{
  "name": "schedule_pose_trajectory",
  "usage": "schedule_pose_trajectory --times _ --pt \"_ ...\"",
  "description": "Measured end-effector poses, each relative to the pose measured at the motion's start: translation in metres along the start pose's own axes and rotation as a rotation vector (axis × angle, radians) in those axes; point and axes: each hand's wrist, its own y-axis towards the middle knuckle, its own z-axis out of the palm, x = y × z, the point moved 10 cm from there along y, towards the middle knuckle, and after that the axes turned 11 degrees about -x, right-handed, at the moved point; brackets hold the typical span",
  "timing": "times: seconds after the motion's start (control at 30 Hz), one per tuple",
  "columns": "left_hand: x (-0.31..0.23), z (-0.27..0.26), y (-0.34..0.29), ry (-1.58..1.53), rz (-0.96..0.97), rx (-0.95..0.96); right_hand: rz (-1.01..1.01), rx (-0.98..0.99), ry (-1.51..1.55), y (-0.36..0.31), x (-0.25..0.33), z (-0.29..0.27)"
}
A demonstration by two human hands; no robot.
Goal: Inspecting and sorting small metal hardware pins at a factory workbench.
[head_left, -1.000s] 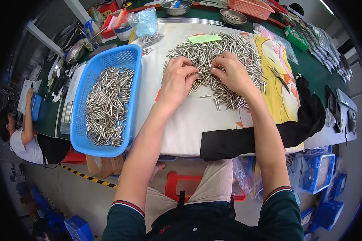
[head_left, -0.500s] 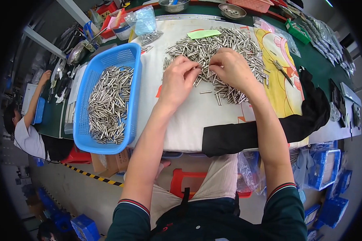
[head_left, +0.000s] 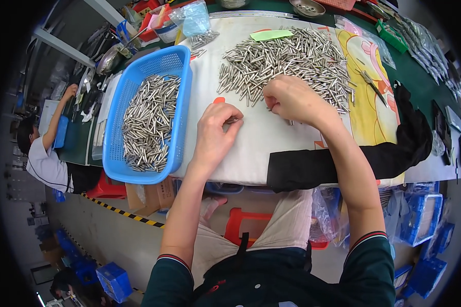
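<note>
A wide heap of short silvery metal pins point(head_left: 287, 61) covers the far middle of the white table cover. My left hand point(head_left: 215, 134) is drawn back on the near left side of the heap, its thumb and fingers curled around metal pins that peep out at the fingertips. At the heap's near edge, my right hand point(head_left: 297, 100) is closed in a pinch; its fingertips are mostly hidden, so what they hold does not show. Left of my left hand stands a blue perforated basket point(head_left: 186, 110), with many similar pins inside.
A black cloth point(head_left: 297, 169) lies under my right forearm. Pliers point(head_left: 372, 88) rest on the yellow printed cloth at right. A green paper slip point(head_left: 271, 35) tops the heap. Plastic bags point(head_left: 195, 20) stand behind the basket. Another person point(head_left: 48, 153) sits at far left.
My left hand has moved away from the heap, down toward me and slightly left. My right hand stays at the heap's near edge. The whole view has shifted a little.
</note>
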Motion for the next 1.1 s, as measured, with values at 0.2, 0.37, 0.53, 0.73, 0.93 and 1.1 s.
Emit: schedule_pose_trajectory --times 0.2,0.37,0.53,0.73,0.93,1.1 --pt "-0.019 -0.004 -0.002 0.153 0.129 0.043 -0.008 -0.085 -0.207 -0.003 0.006 -0.009" --pt "-0.022 -0.003 -0.002 0.284 0.168 0.017 -0.116 -0.167 -0.323 -0.002 0.019 -0.009" --pt "-0.023 0.011 -0.002 0.519 0.257 0.069 -0.196 -0.209 -0.321 0.002 0.019 -0.004" --pt "-0.015 0.007 0.003 0.176 0.052 0.101 -0.293 -0.359 -0.224 0.002 0.025 -0.013" --pt "-0.027 0.006 -0.001 0.300 0.193 0.069 -0.272 -0.328 -0.301 0.003 0.024 -0.007" --pt "-0.025 0.010 -0.003 0.442 0.219 0.093 -0.256 -0.338 -0.377 0.001 0.033 -0.004"
